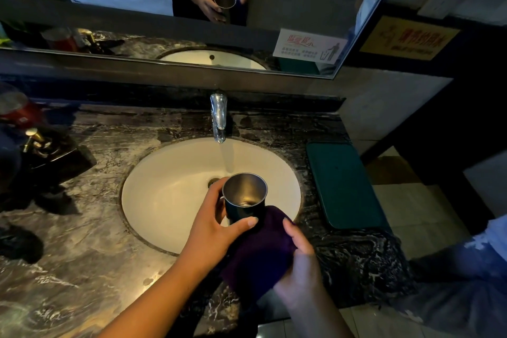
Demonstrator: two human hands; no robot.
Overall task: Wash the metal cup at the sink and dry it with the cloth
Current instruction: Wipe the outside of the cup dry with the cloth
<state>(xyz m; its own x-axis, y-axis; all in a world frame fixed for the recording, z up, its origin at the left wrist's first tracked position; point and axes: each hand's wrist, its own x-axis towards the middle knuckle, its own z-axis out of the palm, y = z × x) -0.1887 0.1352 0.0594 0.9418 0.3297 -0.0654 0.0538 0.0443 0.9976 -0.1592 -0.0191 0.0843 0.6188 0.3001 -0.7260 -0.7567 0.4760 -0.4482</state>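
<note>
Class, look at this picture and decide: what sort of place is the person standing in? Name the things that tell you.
Most likely a shared or public washroom. An oval basin is set into a marble counter under a wall mirror, and a printed notice is stuck on it.

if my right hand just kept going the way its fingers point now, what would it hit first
Likely the metal cup. Your right hand, gripping the purple cloth, points up and left toward the cup held by your left hand. The cloth already appears to touch the cup's side, though depth is unclear.
</note>
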